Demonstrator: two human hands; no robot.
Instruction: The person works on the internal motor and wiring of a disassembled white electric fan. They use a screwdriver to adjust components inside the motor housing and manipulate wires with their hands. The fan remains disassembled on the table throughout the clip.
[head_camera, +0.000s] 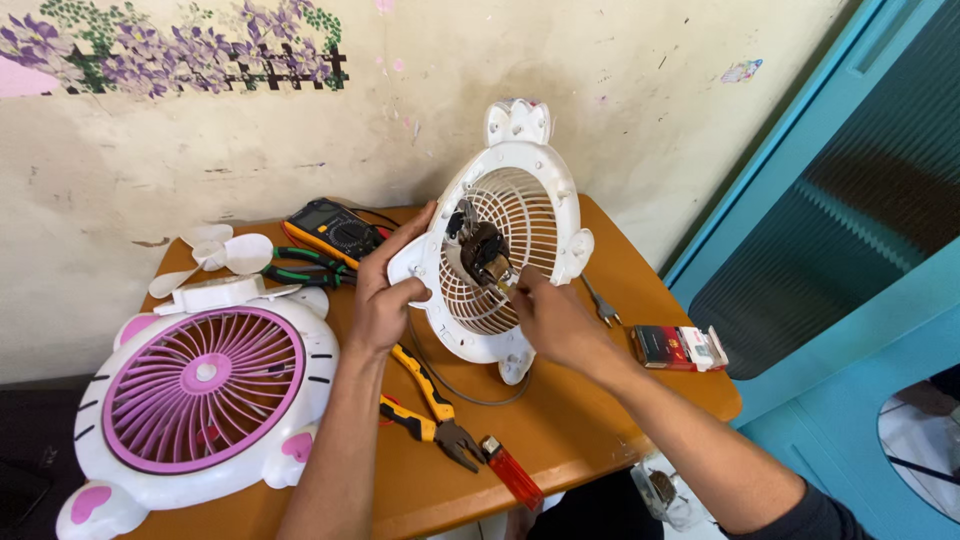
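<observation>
A white fan grille housing (545, 190) stands tilted upright above the orange table (590, 410), with a small dark motor (486, 252) at its centre. My left hand (383, 290) grips the housing's left rim. The fingertips of my right hand (548, 312) pinch something small at the motor's lower right; what it is I cannot tell. A white fan front with a pink grille (200, 390) lies flat at the left.
A white fan blade (215, 255) lies at the back left. A yellow multimeter (335, 232) and green-handled pliers (305, 266) sit behind my left hand. Yellow-handled pliers (432, 405), a red lighter (512, 472), a small red box (680, 346) and a plug (603, 308) lie nearby.
</observation>
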